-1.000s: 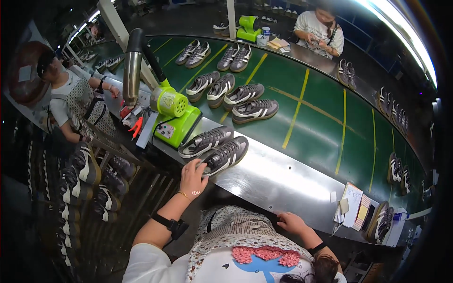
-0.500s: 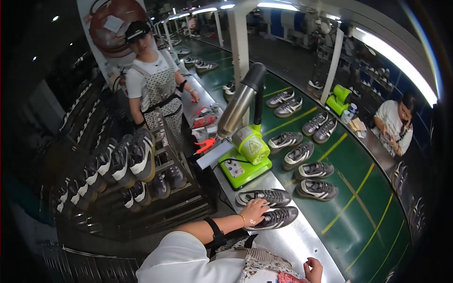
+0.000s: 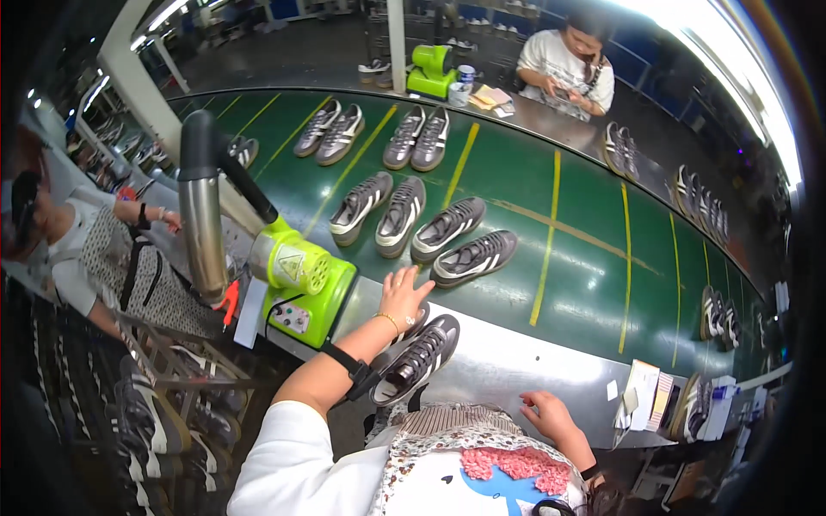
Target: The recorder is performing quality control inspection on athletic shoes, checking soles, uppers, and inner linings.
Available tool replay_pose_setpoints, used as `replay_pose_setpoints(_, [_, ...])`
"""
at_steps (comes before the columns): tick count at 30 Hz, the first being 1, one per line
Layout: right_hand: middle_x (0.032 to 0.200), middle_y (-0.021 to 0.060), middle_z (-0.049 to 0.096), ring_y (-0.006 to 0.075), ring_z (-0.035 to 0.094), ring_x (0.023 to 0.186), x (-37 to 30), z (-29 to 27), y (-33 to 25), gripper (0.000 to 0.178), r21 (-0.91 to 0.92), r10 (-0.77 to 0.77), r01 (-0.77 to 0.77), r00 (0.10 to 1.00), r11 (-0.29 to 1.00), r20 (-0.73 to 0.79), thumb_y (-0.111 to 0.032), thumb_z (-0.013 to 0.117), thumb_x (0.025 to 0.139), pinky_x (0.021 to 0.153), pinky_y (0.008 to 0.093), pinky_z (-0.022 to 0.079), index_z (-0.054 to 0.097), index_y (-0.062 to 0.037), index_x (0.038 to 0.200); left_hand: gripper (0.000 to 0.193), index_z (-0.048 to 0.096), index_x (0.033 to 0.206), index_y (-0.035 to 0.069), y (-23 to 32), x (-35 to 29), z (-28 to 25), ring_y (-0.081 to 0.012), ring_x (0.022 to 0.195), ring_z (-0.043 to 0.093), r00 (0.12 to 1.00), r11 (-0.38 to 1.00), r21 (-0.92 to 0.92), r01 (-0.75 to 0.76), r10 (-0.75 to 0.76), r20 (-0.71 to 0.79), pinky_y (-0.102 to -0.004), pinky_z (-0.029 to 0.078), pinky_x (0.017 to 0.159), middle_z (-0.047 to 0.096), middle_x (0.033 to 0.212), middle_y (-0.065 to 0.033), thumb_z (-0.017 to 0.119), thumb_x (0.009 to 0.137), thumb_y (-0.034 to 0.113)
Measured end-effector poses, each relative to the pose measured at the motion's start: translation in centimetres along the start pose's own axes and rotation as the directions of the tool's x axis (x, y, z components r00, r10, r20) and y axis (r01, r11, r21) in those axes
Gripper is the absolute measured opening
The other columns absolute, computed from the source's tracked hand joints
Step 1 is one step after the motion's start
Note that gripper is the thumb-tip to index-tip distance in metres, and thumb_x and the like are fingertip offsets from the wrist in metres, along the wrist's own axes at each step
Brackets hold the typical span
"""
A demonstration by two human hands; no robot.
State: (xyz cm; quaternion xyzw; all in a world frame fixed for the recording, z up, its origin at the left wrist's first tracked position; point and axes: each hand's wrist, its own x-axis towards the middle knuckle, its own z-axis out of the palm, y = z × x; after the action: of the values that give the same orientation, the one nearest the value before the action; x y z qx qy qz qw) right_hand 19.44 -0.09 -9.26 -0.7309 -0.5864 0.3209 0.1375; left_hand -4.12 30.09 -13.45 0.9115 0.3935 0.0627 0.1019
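My left hand [image 3: 401, 301] reaches over the near bench with its fingers spread and nothing in them. Its fingertips are by the belt's near edge, close to the heel of a grey sneaker with white stripes [image 3: 475, 260]. Below the hand, a grey sneaker [image 3: 418, 359] lies on the metal bench [image 3: 490, 340]; its mate [image 3: 415, 325] is partly hidden under my hand and wrist. My right hand [image 3: 551, 416], empty with loosely extended fingers, is at the bench's near edge, apart from the shoes.
Pairs of sneakers [image 3: 401, 215] stand on the green belt [image 3: 576, 258]. Left of my arm is a bright green machine [image 3: 301, 279] with a metal nozzle [image 3: 202, 232]. A shoe rack [image 3: 185, 378] and a co-worker [image 3: 112, 258] are left; another person [image 3: 568, 69] sits across. Papers [image 3: 645, 394] lie right.
The view has swung to the right. My left hand has come off the pair of sneakers on the bench and stretched forward toward the belt, fingers now spread.
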Motion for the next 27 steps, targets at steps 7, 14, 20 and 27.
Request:
replay_pose_setpoints(7, [0.091, 0.0113, 0.06, 0.0271, 0.059, 0.085, -5.0, 0.9, 0.9, 0.025, 0.131, 0.268, -0.26, 0.962, 0.957, -0.048, -0.018, 0.06, 0.078, 0.075, 0.035, 0.047, 0.058, -0.0053, 0.1, 0.073, 0.045, 0.124, 0.035, 0.7, 12.0, 2.9, -0.0293, 0.134, 0.01, 0.883, 0.975, 0.212, -0.065, -0.043, 0.467, -0.0611, 0.021, 0.098, 0.016, 0.144, -0.0119, 0.078, 0.059, 0.029])
replay_pose_setpoints(14, [0.089, 0.0121, 0.061, 0.026, 0.06, 0.083, -8.5, 2.3, 2.2, 0.026, 0.243, 0.359, -0.33, 0.93, 0.912, -0.083, -0.016, 0.063, 0.077, 0.073, 0.0334, 0.048, 0.058, -0.0042, 0.099, 0.058, 0.065, 0.102, 0.01, 2.8, 15.8, 3.9, -0.0279, 0.11, 0.05, 0.733, 0.991, 0.091, -0.098, 0.011, 0.68, -0.0347, 0.042, 0.09, 0.057, 0.115, -0.0094, 0.074, 0.06, 0.049])
replay_pose_setpoints(20, [0.091, 0.0086, 0.061, 0.0157, 0.058, 0.084, -6.1, 2.8, 5.6, 0.024, 0.584, 0.401, -0.245, 0.903, 0.774, -0.152, -0.01, 0.059, 0.082, 0.075, 0.0267, 0.046, 0.056, -0.0008, 0.104, 0.053, 0.058, 0.109, 0.011, 14.8, 9.7, 1.3, -0.0317, 0.096, 0.058, 0.817, 0.963, -0.257, -0.086, 0.215, 0.534, -0.0394, 0.044, 0.083, 0.062, 0.1, -0.0161, 0.064, 0.067, 0.043])
replay_pose_setpoints(27, [0.131, 0.0212, 0.034, 0.0276, 0.041, 0.116, 1.0, 3.7, 10.5, 0.069, 0.711, 0.473, -0.33, 0.881, 0.621, -0.003, -0.034, 0.053, 0.087, 0.092, 0.0373, 0.037, 0.015, -0.0111, 0.139, 0.052, 0.056, 0.11, 0.006, 22.5, -3.5, 4.5, -0.032, 0.087, 0.06, 0.574, 0.804, -0.584, -0.11, 0.531, 0.623, -0.0384, 0.046, 0.078, 0.062, 0.092, -0.0191, 0.058, 0.076, 0.046])
